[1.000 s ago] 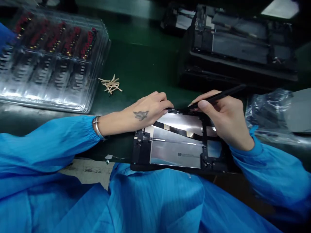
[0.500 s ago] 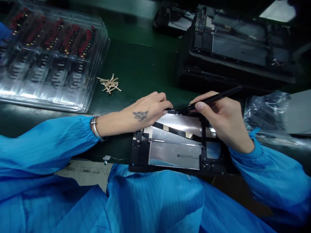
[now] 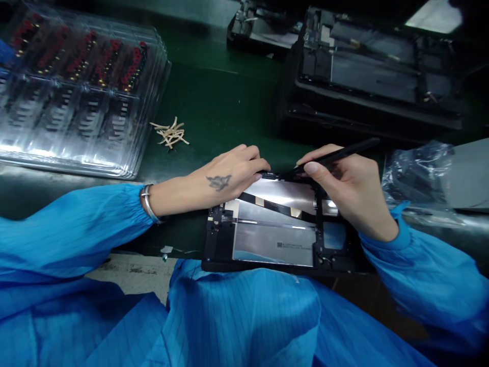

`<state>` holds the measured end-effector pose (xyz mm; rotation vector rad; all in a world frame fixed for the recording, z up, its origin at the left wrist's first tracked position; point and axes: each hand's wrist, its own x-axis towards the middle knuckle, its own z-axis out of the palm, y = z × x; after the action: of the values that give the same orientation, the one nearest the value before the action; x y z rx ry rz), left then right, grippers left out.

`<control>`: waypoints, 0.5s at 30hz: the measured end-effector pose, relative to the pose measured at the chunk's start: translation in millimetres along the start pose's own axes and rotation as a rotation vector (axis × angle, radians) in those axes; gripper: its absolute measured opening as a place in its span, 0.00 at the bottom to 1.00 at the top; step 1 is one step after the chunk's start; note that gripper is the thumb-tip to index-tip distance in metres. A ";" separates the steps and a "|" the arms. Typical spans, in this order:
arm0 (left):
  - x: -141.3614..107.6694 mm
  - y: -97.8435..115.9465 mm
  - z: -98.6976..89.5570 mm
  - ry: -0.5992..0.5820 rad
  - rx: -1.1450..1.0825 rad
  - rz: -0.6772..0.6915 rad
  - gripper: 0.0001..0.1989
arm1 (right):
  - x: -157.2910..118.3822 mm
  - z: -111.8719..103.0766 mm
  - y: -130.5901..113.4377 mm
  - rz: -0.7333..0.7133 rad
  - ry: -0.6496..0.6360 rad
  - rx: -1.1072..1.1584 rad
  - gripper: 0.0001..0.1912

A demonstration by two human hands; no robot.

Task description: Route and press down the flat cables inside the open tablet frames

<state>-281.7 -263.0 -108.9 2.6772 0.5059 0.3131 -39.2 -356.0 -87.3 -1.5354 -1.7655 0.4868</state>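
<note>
An opened tablet chassis [image 3: 275, 239] with silver shielding lies at the near edge of the green work surface, right in front of me. My left hand [image 3: 229, 176] rests on its far left corner, fingertips pinching a small dark part at the top edge. My right hand [image 3: 349, 186] holds a thin black stylus-like tool [image 3: 340, 152] like a pen; the tip meets the chassis top edge just beside my left fingertips. What exactly sits between the fingertips is too small to tell.
A stack of clear plastic trays [image 3: 76, 97] with red and black small parts stands at the far left. A small heap of tan strips [image 3: 170, 133] lies on the green surface [image 3: 221, 97]. Dark chassis units [image 3: 374, 71] are stacked at the far right, crumpled clear bags [image 3: 420, 176] at the right.
Both hands stay at the chassis top edge. The view has drifted slightly; the tool tip has crept a little left toward my left fingertips.
</note>
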 end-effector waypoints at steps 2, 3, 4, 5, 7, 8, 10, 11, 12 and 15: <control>-0.2 -0.4 0.6 -0.001 -0.006 0.001 0.14 | 0.1 0.1 -0.8 -0.009 -0.005 -0.002 0.08; -0.4 -0.3 0.7 0.001 -0.008 0.001 0.14 | 0.1 0.1 -1.1 -0.004 -0.008 0.000 0.08; -0.6 -0.1 0.8 0.004 -0.010 -0.001 0.14 | -0.1 -0.1 -1.3 0.007 -0.011 0.005 0.08; -0.9 0.1 0.9 0.008 -0.012 -0.003 0.14 | -0.1 -0.4 -1.5 0.021 -0.014 0.016 0.08; -1.4 0.2 1.1 0.018 -0.013 -0.008 0.14 | 0.2 -1.0 -1.6 0.052 -0.021 0.054 0.08; -1.6 -0.2 1.3 0.023 -0.014 -0.008 0.14 | 0.8 -1.2 -1.7 0.067 -0.022 0.083 0.08; -1.6 -2.2 2.3 0.031 -0.021 0.000 0.13 | 2.7 -1.2 -1.5 0.095 -0.016 0.144 0.08; -1.4 -3.8 3.4 0.037 -0.027 0.007 0.13 | 3.7 -0.9 -1.2 0.108 -0.011 0.163 0.08; -1.1 -5.6 4.8 0.041 -0.034 0.014 0.13 | 4.5 -0.5 -0.7 0.116 -0.007 0.172 0.08; -0.6 -7.8 8.2 0.052 -0.034 0.026 0.14 | 2.9 0.2 1.9 0.123 0.006 0.177 0.09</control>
<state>-282.2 -259.4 -119.6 2.6506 0.4780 0.3963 -38.1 -352.7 -88.0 -1.5234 -1.5841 0.6794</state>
